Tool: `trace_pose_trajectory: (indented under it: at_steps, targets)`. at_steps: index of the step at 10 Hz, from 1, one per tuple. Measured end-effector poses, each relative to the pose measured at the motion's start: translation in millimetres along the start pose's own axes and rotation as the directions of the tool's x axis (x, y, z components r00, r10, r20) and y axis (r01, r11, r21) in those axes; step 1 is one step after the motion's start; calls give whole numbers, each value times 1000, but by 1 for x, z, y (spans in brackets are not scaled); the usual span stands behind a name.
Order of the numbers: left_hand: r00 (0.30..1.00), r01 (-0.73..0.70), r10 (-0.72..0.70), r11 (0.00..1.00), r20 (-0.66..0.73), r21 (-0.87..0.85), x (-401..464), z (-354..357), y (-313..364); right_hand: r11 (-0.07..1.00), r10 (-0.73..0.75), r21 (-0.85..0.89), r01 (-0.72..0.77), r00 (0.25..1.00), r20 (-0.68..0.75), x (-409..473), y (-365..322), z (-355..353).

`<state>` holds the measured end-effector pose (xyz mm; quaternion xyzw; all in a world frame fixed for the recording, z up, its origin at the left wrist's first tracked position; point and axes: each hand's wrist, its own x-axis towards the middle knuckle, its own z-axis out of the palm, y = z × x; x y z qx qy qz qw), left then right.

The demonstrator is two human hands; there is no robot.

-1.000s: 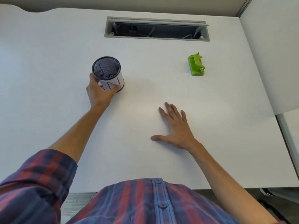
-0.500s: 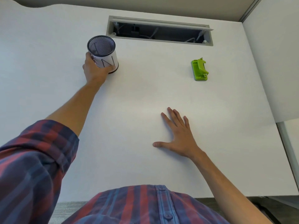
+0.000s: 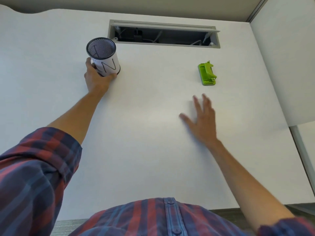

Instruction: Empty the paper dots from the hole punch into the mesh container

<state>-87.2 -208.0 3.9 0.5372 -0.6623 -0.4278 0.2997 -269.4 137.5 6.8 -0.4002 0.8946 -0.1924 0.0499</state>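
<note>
Left hand [image 3: 97, 80]: gripping mesh container [image 3: 104, 57], 11 o'clock. Right hand [image 3: 201, 121]: open, empty, blurred. Hole punch [image 3: 207, 74]: 1 o'clock on desk [image 3: 153, 133], untouched. Emptying not yet begun.

- White desk [image 3: 153, 133]: bore all items; a grey-framed cable slot [image 3: 163, 34] lay open at its far edge.
- Mesh container [image 3: 104, 57]: upright, black rim, white paper wrap with handwritten letters; left hand [image 3: 96, 79] gripped its lower wall.
- Hole punch [image 3: 207, 74]: green, alone, well right of the container.
- Right hand [image 3: 201, 120]: fingers spread, blurred, near the punch, not touching.
- Plaid shirt [image 3: 153, 218]: foreground.
</note>
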Motion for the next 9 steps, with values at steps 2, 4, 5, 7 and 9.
trace_pose_trajectory:
  at_steps: [2,4,5,7,9]
  targets:
    - [999,-28,29,998,-30,52,0,4,0,988,143,77,-135,982,-119,102,35,-26]
    - [998,-5,10,996,-54,85,6,5,-3,986,165,20,-164,984,-68,136,34,-31]
    - [998,8,-3,997,-67,83,9,6,-3,985,173,6,-173,981,-88,143,35,-31]
    - [996,9,-1,996,-86,87,9,7,-1,981,193,1,-194,977,-90,159,44,-35]
    - [998,7,1,994,-68,110,5,4,3,971,237,45,-234,968,-86,162,41,-36]
